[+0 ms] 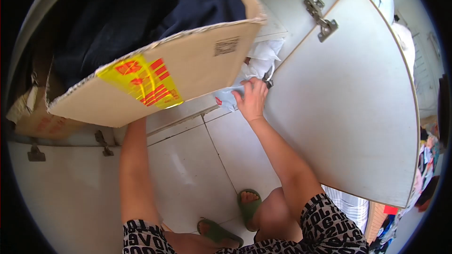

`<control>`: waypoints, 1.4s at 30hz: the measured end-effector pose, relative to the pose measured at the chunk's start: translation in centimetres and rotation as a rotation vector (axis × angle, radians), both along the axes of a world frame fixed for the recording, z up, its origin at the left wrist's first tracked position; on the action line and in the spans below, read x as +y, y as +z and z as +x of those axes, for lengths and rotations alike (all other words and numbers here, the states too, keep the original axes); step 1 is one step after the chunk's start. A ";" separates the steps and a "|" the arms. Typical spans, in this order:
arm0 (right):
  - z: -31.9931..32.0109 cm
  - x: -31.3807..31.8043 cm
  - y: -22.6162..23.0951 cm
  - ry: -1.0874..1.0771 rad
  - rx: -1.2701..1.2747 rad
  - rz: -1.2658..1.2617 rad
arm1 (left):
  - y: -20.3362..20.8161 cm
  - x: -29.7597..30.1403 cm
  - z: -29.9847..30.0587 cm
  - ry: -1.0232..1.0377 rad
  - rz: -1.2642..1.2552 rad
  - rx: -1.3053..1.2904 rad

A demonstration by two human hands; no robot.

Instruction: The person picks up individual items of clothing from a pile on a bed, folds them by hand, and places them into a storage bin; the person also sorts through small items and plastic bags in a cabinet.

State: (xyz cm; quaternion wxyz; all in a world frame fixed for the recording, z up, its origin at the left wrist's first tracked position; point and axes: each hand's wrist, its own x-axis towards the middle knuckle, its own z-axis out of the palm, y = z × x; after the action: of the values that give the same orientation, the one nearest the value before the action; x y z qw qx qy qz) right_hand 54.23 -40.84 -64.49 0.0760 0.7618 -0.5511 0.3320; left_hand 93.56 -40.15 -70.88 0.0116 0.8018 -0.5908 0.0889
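Observation:
A large open cardboard box with yellow and red tape tilts at the cupboard's opening. Dark clothes fill it. My left forearm goes up beneath the box's lower edge, and the box hides that hand, so its hold cannot be seen. To the right of the box, my right hand touches a pale blue plastic bag, thumb apart from the fingers. A crumpled white plastic bag sits just beyond the fingertips, partly behind the box.
The right cupboard door stands swung out on its metal hinge. Another door spreads at the lower left. A second cardboard box is at the far left. My feet in green slippers stand on the tiled floor.

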 end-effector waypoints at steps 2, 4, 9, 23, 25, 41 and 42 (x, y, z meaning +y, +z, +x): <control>0.5 -0.5 -0.2 -0.192 -0.209 -0.014 | 1.8 1.9 -2.2 -0.087 0.023 0.027; -0.2 -1.7 -2.2 -0.483 -0.443 -0.022 | 4.5 3.9 -6.0 -0.176 0.241 0.129; -1.0 -1.0 -6.7 -0.356 -1.395 1.038 | 10.8 8.2 -10.0 -0.342 0.871 0.634; 13.5 16.2 -5.8 0.787 0.077 1.619 | 5.4 9.7 -11.4 0.244 0.066 0.987; 13.5 18.7 0.9 0.998 0.396 1.895 | 7.1 14.0 -12.0 0.175 -0.050 0.972; 6.3 5.8 5.6 0.107 0.687 1.088 | 10.4 22.3 -10.8 0.386 -0.407 0.815; 5.7 5.6 6.1 0.086 0.664 1.024 | 10.2 22.5 -10.4 0.356 -0.444 0.775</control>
State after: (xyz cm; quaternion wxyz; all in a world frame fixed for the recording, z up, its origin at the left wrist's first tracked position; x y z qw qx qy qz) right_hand 59.88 -35.24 -58.34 -0.1454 0.7859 -0.5563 -0.2275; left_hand 83.15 -17.61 -60.65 0.3866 0.8428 -0.3631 -0.0919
